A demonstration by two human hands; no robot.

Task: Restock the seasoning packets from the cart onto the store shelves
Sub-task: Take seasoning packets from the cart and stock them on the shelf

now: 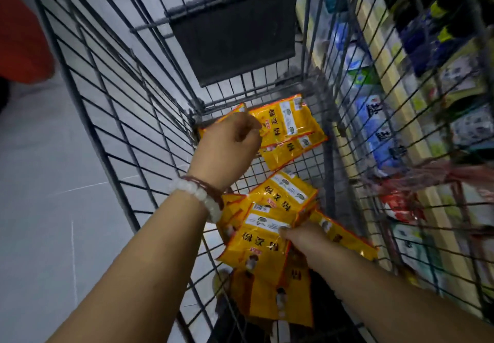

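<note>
Both hands are down inside the wire cart (112,118), gathering yellow seasoning packets. The left hand (227,139), in the middle of the frame, has its fingers curled at the edge of the far packets (288,126), which lie on the cart floor against the far wall; it looks to be pinching a corner, though the fingertips are hidden behind the knuckles, so I cannot be sure it has hold. The right hand (302,238), lower and to the right, grips a fanned bundle of packets (264,225), thumb pressed across the top one.

The main risk is the bundle. The packets are glossy and splayed, held by one hand at one edge, so adding another could let the lower ones slide out toward the bottom of the frame. A packet corner could also catch in the wire grid as it is lifted, and pull free from a light pinch.

The far packets lie flat, their long axis running from upper right to lower left of the frame, print facing up. Those in the bundle fan out, most with the long axis running roughly upper right to lower left, the lowest hanging nearly straight down. The store shelves (401,102) run along the right edge.
</note>
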